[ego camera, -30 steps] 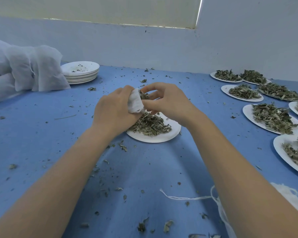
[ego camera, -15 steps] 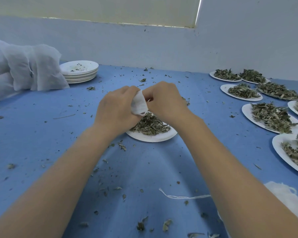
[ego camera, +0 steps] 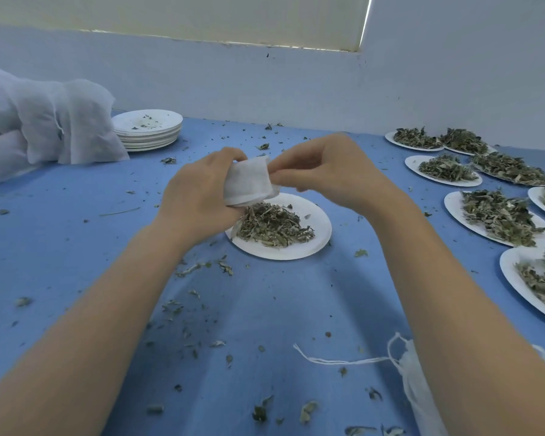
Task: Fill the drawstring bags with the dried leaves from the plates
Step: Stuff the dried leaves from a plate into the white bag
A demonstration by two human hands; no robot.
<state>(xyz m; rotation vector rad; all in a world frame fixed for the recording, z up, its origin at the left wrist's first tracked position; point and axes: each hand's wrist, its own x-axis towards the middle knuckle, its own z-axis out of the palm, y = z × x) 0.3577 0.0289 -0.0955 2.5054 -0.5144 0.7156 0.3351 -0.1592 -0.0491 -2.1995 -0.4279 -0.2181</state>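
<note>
A small white drawstring bag [ego camera: 248, 181] hangs above a white paper plate [ego camera: 313, 243] that carries a heap of dried leaves [ego camera: 272, 226]. My left hand [ego camera: 199, 196] grips the bag from its left side. My right hand [ego camera: 324, 169] pinches the bag's right edge with thumb and fingertips. The bag's mouth faces away and its inside is hidden.
Several plates of dried leaves [ego camera: 501, 215] line the right side. A stack of used plates [ego camera: 148, 129] and large white mesh sacks [ego camera: 44, 121] sit at the back left. More drawstring bags [ego camera: 419, 388] lie under my right forearm. Leaf crumbs litter the blue table [ego camera: 76, 247].
Both hands rose a little with the bag. My right hand drew back from the bag's mouth to pinch its right edge, and more of the bag now shows.
</note>
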